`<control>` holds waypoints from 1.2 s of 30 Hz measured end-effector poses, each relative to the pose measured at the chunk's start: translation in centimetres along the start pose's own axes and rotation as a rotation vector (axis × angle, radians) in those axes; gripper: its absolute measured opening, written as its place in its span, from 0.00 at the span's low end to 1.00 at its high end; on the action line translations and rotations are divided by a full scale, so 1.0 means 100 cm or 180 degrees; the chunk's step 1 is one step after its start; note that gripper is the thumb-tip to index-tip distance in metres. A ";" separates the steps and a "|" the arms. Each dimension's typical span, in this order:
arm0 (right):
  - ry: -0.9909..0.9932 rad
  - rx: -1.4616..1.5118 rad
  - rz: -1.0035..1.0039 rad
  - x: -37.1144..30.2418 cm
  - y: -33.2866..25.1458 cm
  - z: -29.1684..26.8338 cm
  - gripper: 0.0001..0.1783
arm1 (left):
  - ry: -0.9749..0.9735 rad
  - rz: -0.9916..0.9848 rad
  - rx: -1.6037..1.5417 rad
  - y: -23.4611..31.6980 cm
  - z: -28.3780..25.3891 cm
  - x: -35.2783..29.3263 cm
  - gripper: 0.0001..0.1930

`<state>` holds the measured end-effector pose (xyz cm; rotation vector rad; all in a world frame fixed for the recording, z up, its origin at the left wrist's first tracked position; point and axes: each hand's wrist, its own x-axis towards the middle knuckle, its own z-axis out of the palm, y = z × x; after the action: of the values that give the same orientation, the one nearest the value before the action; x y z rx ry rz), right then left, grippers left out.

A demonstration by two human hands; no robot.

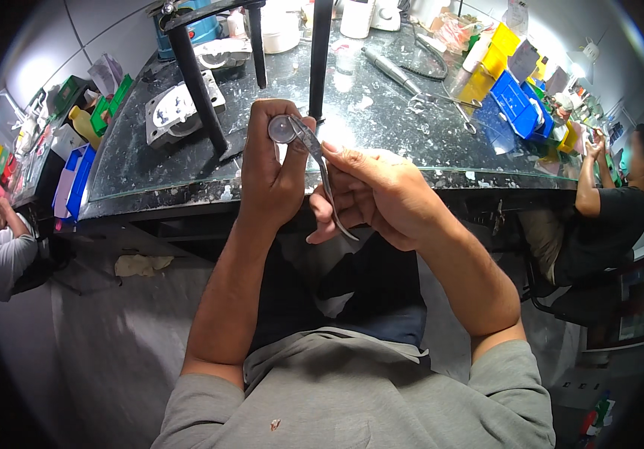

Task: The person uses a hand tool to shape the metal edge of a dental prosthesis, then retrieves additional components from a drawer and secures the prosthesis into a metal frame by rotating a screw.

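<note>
My left hand (268, 176) is closed around a small round translucent piece (282, 129), with its circular face turned up by the thumb and forefinger. In my right hand (389, 191) is a pair of metal pliers (310, 142). The pliers' jaws reach up to the right edge of the round piece; whether they grip it is too small to tell. One curved handle runs down past my right fingers, which are loosely bent around the tool. Both hands are held in front of the near edge of the black, white-spattered workbench (262, 188).
A black rod frame (201, 93) rises just beyond my left hand. Behind it sits a square pale metal mould (180, 112). A grey handpiece (391, 71) with a cord lies farther right, near blue bins (515, 105) and yellow bins (503, 49). Other people sit at both sides.
</note>
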<state>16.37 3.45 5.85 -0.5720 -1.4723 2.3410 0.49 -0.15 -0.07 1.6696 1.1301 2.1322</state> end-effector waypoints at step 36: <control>0.0095 -0.0481 0.0252 -0.003 -0.021 -0.007 0.24 | -0.0320 -0.0223 0.0095 -0.003 -0.006 -0.003 0.08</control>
<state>17.07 4.76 7.54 -0.7130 -1.6515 2.2819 -0.05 -0.42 -0.57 1.7031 1.1783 1.9754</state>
